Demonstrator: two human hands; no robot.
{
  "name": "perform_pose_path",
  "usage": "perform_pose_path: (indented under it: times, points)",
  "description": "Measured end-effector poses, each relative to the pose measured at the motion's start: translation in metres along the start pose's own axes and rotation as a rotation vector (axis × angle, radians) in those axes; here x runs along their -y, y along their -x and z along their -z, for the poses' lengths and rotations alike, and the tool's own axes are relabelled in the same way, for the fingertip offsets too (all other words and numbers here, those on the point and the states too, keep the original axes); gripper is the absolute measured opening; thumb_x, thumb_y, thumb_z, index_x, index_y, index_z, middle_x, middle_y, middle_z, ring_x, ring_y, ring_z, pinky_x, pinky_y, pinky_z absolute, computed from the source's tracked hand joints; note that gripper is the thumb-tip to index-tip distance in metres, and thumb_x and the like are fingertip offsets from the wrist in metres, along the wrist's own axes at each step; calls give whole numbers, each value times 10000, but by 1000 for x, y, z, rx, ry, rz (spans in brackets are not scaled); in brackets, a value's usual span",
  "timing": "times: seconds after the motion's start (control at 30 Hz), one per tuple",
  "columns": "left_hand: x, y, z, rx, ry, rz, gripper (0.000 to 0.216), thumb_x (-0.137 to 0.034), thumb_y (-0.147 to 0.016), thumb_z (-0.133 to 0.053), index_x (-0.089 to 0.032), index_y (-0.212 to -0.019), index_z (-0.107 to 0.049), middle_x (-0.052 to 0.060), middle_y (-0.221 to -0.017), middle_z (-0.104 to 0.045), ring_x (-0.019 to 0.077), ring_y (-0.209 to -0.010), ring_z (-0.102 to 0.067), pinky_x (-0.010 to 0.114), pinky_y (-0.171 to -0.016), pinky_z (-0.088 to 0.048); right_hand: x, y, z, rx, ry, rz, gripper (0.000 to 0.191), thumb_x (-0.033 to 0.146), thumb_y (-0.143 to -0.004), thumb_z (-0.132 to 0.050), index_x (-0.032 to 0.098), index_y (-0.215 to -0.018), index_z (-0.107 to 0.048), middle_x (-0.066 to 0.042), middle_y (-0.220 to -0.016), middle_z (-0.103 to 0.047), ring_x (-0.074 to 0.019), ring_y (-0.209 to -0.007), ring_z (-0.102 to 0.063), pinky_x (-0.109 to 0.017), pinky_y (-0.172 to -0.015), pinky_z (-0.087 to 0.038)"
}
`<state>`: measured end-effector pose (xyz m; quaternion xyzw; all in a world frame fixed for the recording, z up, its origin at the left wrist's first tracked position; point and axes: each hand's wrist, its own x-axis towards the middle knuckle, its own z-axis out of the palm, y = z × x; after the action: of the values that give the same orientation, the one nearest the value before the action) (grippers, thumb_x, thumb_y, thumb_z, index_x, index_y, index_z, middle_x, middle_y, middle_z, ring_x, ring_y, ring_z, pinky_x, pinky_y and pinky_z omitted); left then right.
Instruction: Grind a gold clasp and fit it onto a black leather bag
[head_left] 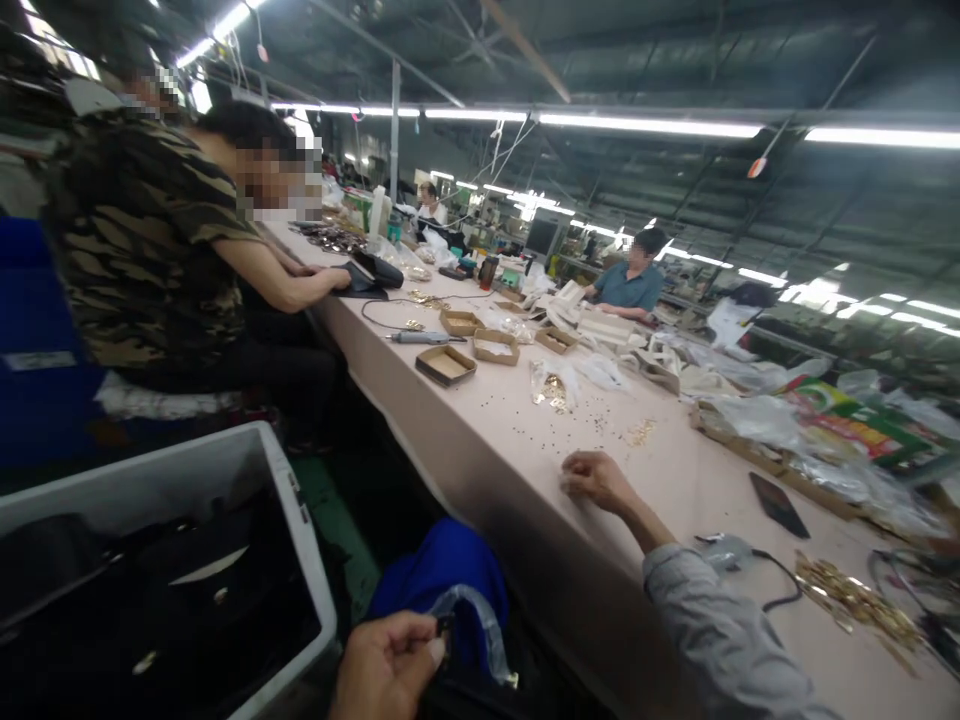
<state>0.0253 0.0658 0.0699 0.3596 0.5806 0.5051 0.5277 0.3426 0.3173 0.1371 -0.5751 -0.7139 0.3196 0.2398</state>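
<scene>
A long table [480, 440] runs lower right to upper left, its near edge bare; right hand [596, 478] rests curled on scattered studs [637, 432] mid-frame, left hand [386, 665] pinches a small dark piece [445, 628] at bottom centre, its long axis unclear

Your right hand [596, 478] sits on the long table [510, 450], small bits [634, 432] scattered just beyond it. Left hand [386, 662] is down below the edge, with the bin [247, 470] further left.

A long grey sleeve covers the right arm; both hands are bare.
</scene>
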Motion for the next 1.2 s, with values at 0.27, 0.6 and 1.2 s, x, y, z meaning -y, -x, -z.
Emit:
perform_pose_path:
  times: [0.27,0.6,1.2]
  points:
    - [-11,14,-16,-122,-44,52,282,-343,-654,-766,-103,-801,-785,110,-723,-750,189,-632,-622,278,-608,-465,79,129,-60,138,-457,-42,373,511,-853,-808,144,-905,-774,-91,-744,-741,-181,-636,-654,-280,-601,-494]
    - [-20,32,-19,-23,-52,-32,176,-299,-720,-764,-148,-752,-848,89,-712,-775,178,-625,-621,261,-578,-415,117,182,-132,252,-628,-25,307,425,-867,-800,131,-805,-740,-62,-674,-715,-158,-619,-623,-266,-627,-505]
    - [-24,48,-22,-35,-215,-157,115,-208,-790,-695,-164,-704,-756,-11,-573,-547,117,-505,-397,271,-496,-244,110,187,-157,143,-494,-35,362,518,-843,-816,170,-789,-729,-50,-706,-690,-185,-644,-619,-288,-601,-475]
